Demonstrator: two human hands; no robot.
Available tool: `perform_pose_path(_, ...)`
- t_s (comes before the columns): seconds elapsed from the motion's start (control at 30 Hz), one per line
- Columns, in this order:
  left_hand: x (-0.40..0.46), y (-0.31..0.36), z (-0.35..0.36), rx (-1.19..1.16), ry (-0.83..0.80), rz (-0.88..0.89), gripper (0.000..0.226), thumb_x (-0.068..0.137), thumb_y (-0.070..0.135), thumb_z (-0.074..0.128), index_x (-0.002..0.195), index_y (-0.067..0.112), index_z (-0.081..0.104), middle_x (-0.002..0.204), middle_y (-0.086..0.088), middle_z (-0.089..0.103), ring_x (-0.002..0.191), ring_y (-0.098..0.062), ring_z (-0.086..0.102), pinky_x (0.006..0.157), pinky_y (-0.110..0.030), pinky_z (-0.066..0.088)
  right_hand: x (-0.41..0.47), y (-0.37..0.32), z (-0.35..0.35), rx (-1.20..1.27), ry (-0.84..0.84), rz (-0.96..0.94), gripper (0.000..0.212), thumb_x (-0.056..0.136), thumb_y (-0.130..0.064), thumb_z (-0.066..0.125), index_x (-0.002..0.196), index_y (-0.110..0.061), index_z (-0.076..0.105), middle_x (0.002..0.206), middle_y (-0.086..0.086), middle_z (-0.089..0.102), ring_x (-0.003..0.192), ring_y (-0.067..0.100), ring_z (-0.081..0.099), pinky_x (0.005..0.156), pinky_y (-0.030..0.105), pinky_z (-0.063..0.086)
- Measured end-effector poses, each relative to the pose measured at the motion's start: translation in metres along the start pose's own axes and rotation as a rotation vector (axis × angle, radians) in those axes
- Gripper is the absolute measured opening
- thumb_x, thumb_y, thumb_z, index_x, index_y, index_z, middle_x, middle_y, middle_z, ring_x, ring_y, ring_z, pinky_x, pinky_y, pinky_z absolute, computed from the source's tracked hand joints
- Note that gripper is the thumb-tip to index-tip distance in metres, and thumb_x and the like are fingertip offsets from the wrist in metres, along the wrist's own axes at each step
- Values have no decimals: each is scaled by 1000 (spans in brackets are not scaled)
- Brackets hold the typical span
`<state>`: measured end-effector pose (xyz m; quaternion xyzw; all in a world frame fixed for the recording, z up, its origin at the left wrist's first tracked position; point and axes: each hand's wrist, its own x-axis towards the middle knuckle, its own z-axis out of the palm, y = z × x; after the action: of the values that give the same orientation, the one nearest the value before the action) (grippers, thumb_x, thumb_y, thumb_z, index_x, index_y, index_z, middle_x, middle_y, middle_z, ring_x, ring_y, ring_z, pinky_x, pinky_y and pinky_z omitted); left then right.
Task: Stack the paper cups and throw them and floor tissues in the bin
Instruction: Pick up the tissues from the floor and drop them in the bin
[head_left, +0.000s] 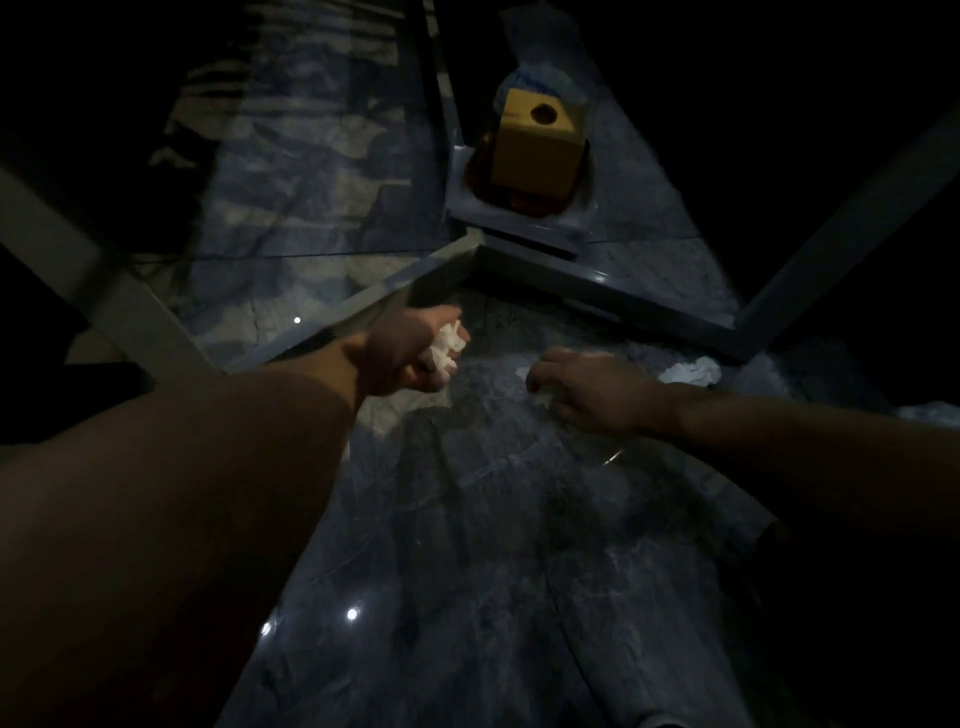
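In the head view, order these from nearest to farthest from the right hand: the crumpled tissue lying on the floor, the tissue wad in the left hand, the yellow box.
1. Crumpled tissue, on the floor just right of the right hand.
2. Tissue wad, in the left hand, to its left.
3. Yellow box, far ahead beyond the metal frame.

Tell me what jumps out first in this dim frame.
The yellow box with a round hole, top centre, is the brightest thing. Below it, the left hand clutches crumpled white tissue, while the right hand reaches down to the dark marble floor. Another tissue lies further right.
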<state>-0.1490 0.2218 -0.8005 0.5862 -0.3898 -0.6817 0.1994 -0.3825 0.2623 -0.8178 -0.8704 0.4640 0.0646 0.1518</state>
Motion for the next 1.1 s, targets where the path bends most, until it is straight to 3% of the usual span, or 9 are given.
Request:
perform_pose_path(0.17,3,-8,30,-78,-154,-131,38,100,39,37,81,14,58,67,-4,59,47,-13,54,44,-19,47,11,-9,-26,114,211,-46,31,81,-27,54,110,-20,57,108,4,61,95,22,61,81,38,52)
perform_pose_path(0.3,9,-4,35,-131,-225,-160,39,96,40,39,81,12,60,60,-2,63,54,-15,56,52,-24,49,12,-12,-46,189,344,-50,28,81,-19,60,109,-19,58,106,1,65,91,14,60,78,33,51)
perform_pose_path(0.47,15,-5,33,-258,-308,-190,43,96,42,33,89,10,60,73,-6,66,67,-20,57,61,-31,54,9,-10,-76,255,437,-21,26,82,-18,65,107,-17,60,99,-2,68,84,4,61,70,21,46)
perform_pose_path(0.53,15,-4,35,-288,-329,-203,42,95,39,32,89,8,60,72,-8,66,67,-21,57,57,-29,56,9,-9,-81,306,474,18,25,82,-17,68,106,-15,61,93,-3,66,76,-6,59,64,6,42)
perform_pose_path(0.6,13,-2,37,-327,-347,-201,41,93,36,31,89,6,60,79,-9,62,68,-21,57,58,-28,56,10,-10,-82,322,497,55,24,81,-18,69,105,-17,63,90,-7,63,72,-13,57,62,-1,39)
perform_pose_path(0.7,10,1,38,-393,-373,-187,39,91,32,30,93,6,59,85,-10,60,71,-22,57,64,-31,54,11,-14,-82,306,457,57,21,80,-21,70,101,-20,67,92,-9,67,81,-5,61,65,0,42)
perform_pose_path(0.9,13,-1,43,-447,-375,-156,46,94,40,27,107,10,60,97,-13,63,82,-25,61,67,-37,58,15,-22,-76,311,404,76,11,77,-18,71,88,-20,74,77,-13,66,65,-22,56,61,-3,38)
perform_pose_path(1.03,13,-2,45,-470,-430,-112,58,95,59,29,105,14,63,98,-12,66,88,-27,63,74,-41,58,19,-32,-71,444,406,88,10,76,-19,75,86,-19,74,80,-8,72,68,-2,66,62,11,49)
perform_pose_path(1.1,12,-2,46,-475,-450,-103,64,92,65,29,106,13,64,97,-13,70,91,-29,64,79,-44,56,21,-36,-69,474,424,94,10,76,-24,76,85,-21,74,77,-10,71,68,-1,66,60,12,49)
